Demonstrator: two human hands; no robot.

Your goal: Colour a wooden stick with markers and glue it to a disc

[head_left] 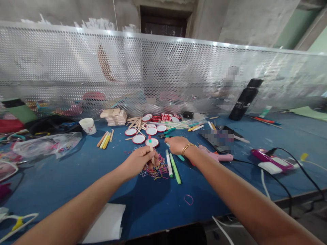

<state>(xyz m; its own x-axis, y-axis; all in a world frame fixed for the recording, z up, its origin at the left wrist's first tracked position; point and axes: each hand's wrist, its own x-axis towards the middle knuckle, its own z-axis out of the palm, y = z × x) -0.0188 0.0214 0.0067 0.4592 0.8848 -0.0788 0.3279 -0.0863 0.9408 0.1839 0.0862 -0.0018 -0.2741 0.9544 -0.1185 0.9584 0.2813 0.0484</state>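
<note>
The left hand (139,161) is pinching a wooden craft stick (151,151) between thumb and fingertips, closed tight around its lower end, so the stick is standing nearly upright out of the grip with its red-and-green tip pointing away from the person. Directly under the grip a tangle of coloured rubber bands (156,170) is lying on the blue table (76,177). Just beyond the stick's tip a red-rimmed white disc (154,143) is sitting, with more discs (151,130) and loose craft sticks (135,122) farther out. To the right of the grip a white marker (168,164) and a green marker (175,169) are lying side by side. The right hand (176,144), wearing a gold bracelet (187,148), is resting palm down past those markers, fingers curled; I cannot tell whether it is holding anything. Teal-handled pliers (167,132) are lying just beyond it, and a pink glue gun (217,157) is lying to its right.
</note>
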